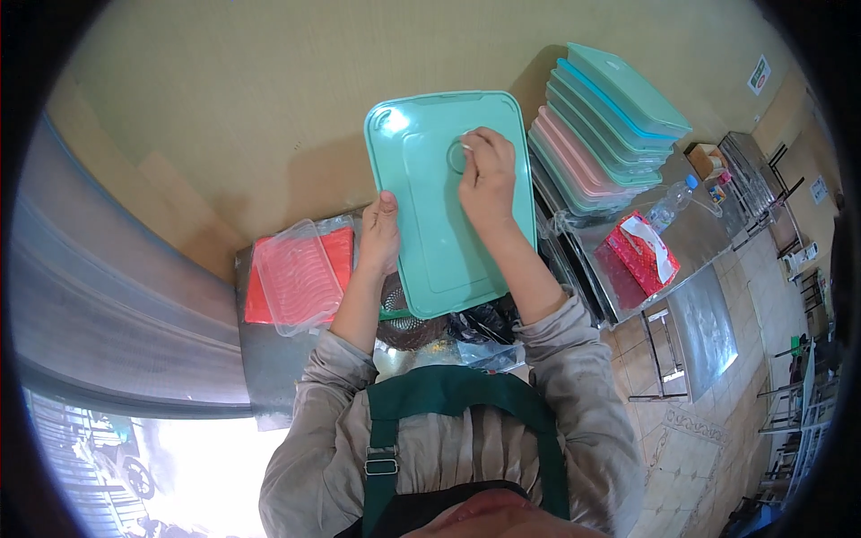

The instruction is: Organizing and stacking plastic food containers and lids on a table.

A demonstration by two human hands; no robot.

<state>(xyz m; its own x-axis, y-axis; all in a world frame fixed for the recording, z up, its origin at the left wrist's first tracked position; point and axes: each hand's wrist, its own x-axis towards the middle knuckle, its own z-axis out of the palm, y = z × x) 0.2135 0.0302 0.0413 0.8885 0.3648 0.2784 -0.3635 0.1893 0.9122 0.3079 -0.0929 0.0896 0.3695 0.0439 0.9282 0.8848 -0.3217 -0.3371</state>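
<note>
A mint-green rectangular plastic lid (439, 224) with rounded corners is tilted up in front of me. Whether a container sits beneath it is hidden. My left hand (381, 235) grips its left edge, thumb on the near face and fingers behind. Over the upper right part of the lid, my right hand (489, 175) is closed in a pinch beside a round mark (457, 157) on the surface. A small whitish bit shows at those fingertips, too small to name.
Stacked containers with green and pink lids (601, 134) stand at the right, near a red tissue box (639, 255) and a clear bottle (671, 206). Left lie a red flat item (338, 260) and a clear ridged tray (296, 278). A dark basket (408, 334) and black plastic (484, 323) sit below the lid.
</note>
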